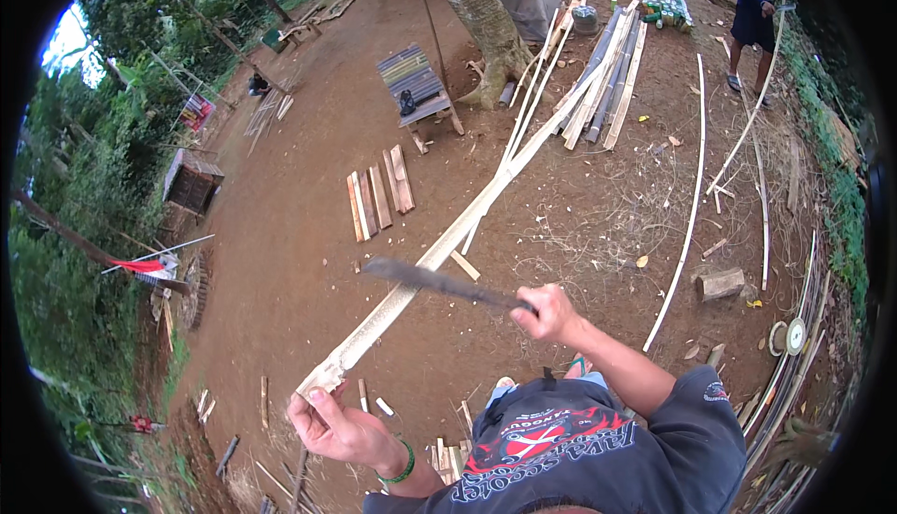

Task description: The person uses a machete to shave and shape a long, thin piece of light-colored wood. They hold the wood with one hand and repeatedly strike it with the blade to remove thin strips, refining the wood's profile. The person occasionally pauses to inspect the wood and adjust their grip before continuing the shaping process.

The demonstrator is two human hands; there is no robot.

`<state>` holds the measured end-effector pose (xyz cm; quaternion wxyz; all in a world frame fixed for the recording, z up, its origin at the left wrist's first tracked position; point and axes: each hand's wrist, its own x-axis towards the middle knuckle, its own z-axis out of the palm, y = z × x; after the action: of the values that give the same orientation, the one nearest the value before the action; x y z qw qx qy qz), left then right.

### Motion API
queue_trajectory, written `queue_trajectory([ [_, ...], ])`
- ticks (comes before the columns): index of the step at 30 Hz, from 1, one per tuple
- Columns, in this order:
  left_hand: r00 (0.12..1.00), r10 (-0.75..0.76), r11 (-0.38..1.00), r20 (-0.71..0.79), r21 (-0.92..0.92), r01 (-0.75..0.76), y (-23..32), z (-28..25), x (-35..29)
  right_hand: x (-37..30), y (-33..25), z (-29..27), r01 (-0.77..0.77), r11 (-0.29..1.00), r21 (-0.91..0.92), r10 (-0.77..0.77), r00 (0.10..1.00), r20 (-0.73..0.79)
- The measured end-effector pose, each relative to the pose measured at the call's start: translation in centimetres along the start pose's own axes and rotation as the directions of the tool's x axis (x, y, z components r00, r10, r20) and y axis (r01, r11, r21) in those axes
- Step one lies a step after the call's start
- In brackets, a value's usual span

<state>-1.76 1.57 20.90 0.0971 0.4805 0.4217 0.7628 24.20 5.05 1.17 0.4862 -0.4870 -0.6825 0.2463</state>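
A long split bamboo strip (458, 227), pale on its upturned face, runs slantwise from the lower left toward the far bamboo pile. My left hand (341, 427), with a green band at the wrist, grips its near end between thumb and fingers. My right hand (547, 314) is closed round the handle of a machete (439, 282). The dark blade points left and lies across the strip in the picture; whether it touches the bamboo I cannot tell. Ragged, chipped bamboo shows close to my left hand.
Split bamboo lengths (607, 84) are heaped near a tree trunk (481, 23). Short wooden boards (381, 194) lie left of the strip, below a small slatted bench (413, 84). A wood block (720, 285) sits to the right. Another person (755, 0) stands far right, holding a long strip.
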Motion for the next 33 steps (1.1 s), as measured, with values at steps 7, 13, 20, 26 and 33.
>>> queue_trajectory([
  [7,1.0,-0.013,0.999,0.009,0.036,0.013,0.6,0.8,0.6,-5.8,17.2,-6.0,-0.829,0.558,0.019,0.77,0.509,-0.384],
  [13,0.994,0.023,0.988,0.108,-0.152,-0.006,-1.3,-0.1,1.4,-12.7,13.9,-6.5,-0.8,0.586,0.132,0.806,0.558,-0.198],
  [20,0.994,-0.073,0.692,0.087,-0.713,0.113,-5.1,4.1,4.7,-17.4,10.6,-5.3,-0.702,0.606,0.373,0.79,0.584,-0.184],
  [26,0.988,-0.136,0.477,0.07,-0.87,0.128,-4.3,9.1,5.7,-15.8,6.4,-7.4,-0.594,0.641,0.486,0.747,0.629,-0.216],
  [33,0.829,-0.367,0.706,-0.421,-0.707,-0.047,-5.5,10.7,7.8,-14.3,4.0,-8.7,-0.529,0.701,0.478,0.679,0.701,-0.219],
])
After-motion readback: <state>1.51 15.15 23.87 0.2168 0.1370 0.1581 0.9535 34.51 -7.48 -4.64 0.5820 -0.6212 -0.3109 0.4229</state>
